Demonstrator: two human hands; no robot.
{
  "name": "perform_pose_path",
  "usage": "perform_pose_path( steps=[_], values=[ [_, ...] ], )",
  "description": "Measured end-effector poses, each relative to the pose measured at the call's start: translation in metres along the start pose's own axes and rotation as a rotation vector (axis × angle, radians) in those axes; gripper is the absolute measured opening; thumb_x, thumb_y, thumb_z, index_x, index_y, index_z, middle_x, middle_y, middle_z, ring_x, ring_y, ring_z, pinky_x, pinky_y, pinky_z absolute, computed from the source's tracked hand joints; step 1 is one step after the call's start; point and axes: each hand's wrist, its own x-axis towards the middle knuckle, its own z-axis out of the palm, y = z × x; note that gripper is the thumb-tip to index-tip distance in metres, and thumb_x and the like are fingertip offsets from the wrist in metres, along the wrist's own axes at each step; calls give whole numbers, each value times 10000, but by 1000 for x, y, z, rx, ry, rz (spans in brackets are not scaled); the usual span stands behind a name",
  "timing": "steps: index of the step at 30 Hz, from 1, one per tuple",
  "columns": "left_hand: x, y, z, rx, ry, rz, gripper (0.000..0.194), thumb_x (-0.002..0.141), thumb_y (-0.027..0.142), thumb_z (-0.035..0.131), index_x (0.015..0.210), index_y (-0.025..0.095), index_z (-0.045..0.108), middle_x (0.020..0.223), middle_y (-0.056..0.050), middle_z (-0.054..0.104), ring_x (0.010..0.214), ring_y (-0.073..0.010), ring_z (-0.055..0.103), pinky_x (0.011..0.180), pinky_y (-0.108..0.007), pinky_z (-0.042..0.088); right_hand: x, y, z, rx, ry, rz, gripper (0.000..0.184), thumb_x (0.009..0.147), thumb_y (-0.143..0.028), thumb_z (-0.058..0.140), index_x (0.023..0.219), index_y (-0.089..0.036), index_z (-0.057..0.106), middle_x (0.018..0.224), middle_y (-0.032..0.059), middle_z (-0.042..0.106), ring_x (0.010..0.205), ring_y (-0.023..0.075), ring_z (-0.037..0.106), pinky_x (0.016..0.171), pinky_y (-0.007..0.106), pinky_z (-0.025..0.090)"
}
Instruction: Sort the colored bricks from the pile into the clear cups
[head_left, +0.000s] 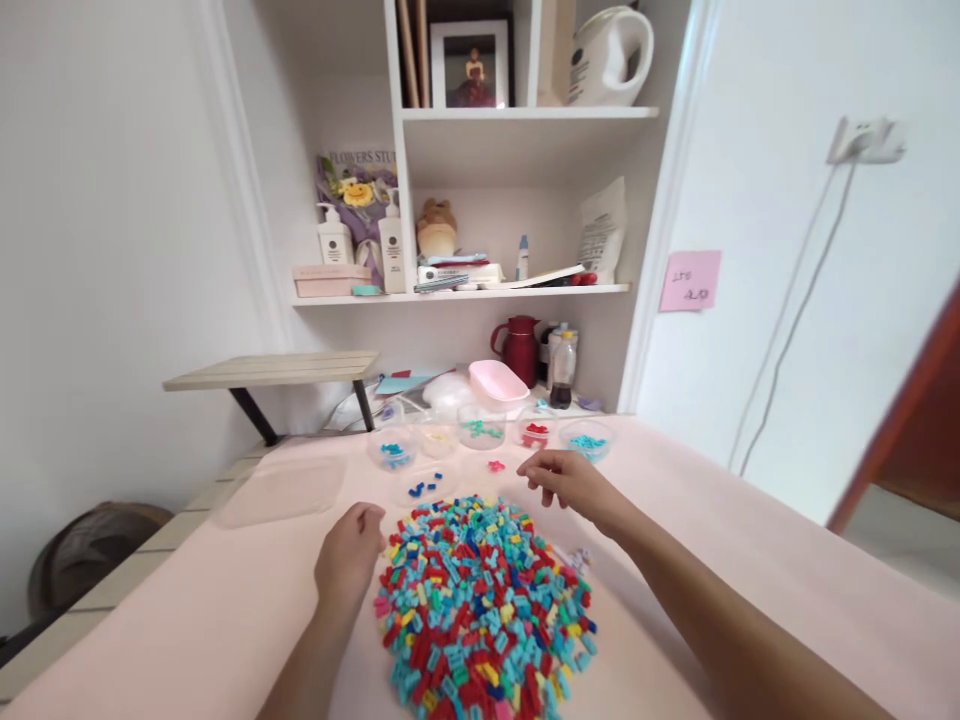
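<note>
Tray, clear and shallow, lies at the far left on the pink tabletop. Next comes the left hand, at the left edge of the heap, fingers curled inward with a narrow grip; whether it holds a piece cannot be told, the fingertips being turned from view. Beyond it stands a clear dish of blue pieces, with dark blue pieces lying nearer the heap. Yellow pieces and green pieces occupy further dishes in the same row. The multicoloured heap of small plastic pieces (chiefly light blue and red) fills the space between the forearms. A few pink pieces lie just past its far edge. Red pieces sit in a dish behind the right hand, which is held palm down above the tabletop, fingers bent and slightly parted; whether anything is pinched there cannot be told. White pieces lie beside the heap's right edge, and light blue pieces fill the rightmost dish
</note>
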Motion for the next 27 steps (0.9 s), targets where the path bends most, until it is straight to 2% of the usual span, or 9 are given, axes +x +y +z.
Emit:
perform_pose_path(
  steps=[5, 8, 12, 16, 20, 27],
  values=[
    [3, -5, 3, -16, 15, 27, 270, 775, 365, 414, 844, 250, 648, 583, 31, 656, 576, -187, 606, 542, -275, 366, -2, 18, 3, -158, 2, -13, 191, 804, -221, 535, 864, -190, 714, 745, 20, 695, 654, 151, 651, 602, 239, 478],
    [4, -7, 4, -27, 12, 38, 285, 765, 378, 418, 855, 240, 651, 580, 29, 651, 551, -183, 594, 530, -277, 369, -1, 21, 9, -336, 16, -68, 193, 795, -202, 563, 883, -214, 735, 887, 37, 714, 749, 167, 646, 725, 269, 475],
    [8, -10, 4, -37, 3, 48, 301, 750, 392, 427, 865, 235, 655, 575, 28, 643, 542, -180, 588, 526, -279, 378, -1, 25, 17, -506, -1, -96, 282, 817, -203, 560, 1040, -256, 725, 1073, 59, 676, 909, 195, 626, 823, 283, 435],
    [10, -12, 5, -39, 1, 57, 315, 754, 413, 428, 876, 233, 657, 576, 28, 642, 544, -179, 589, 525, -280, 381, -1, 28, 22, -551, -9, -106, 371, 871, -161, 461, 1124, -292, 699, 1110, 62, 645, 975, 200, 609, 842, 280, 413],
    [12, -15, 6, -44, 0, 61, 328, 751, 427, 431, 875, 227, 659, 570, 27, 638, 531, -175, 580, 521, -282, 383, -1, 30, 23, -589, -73, -111, 369, 878, -192, 477, 1156, -318, 685, 1100, 58, 625, 958, 198, 607, 790, 269, 412],
    [16, -17, 7, -67, -5, 68, 349, 746, 447, 432, 866, 210, 659, 556, 26, 629, 515, -173, 566, 532, -288, 396, -4, 26, 17, -586, -102, -134, 294, 808, -177, 545, 1033, -271, 709, 1058, 46, 640, 924, 192, 601, 737, 257, 409]
  ],
)
